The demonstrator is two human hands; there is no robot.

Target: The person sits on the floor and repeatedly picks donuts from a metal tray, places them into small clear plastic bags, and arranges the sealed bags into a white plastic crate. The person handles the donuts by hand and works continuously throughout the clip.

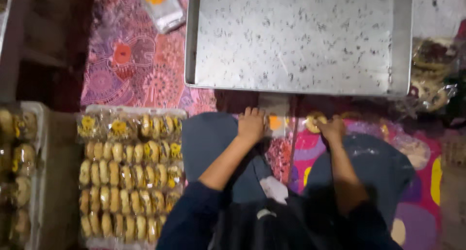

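Observation:
I sit on the floor with both knees apart under dark blue trousers. My left hand (251, 125) rests by my left knee, fingers curled on a clear plastic bag (274, 115) with a yellow label. My right hand (333, 128) holds a round golden pastry (314, 120) just to the right of that bag. Both hands sit directly below the front rim of a large metal baking tray (291, 90), whose speckled surface shows crumbs only.
A tray (131, 110) of bagged pastries in several rows lies at my left. Another such tray (36, 133) sits at the far left edge. More bagged pastries (432, 75) lie at the right. A clear container (162, 7) rests on the patterned cloth (136, 60).

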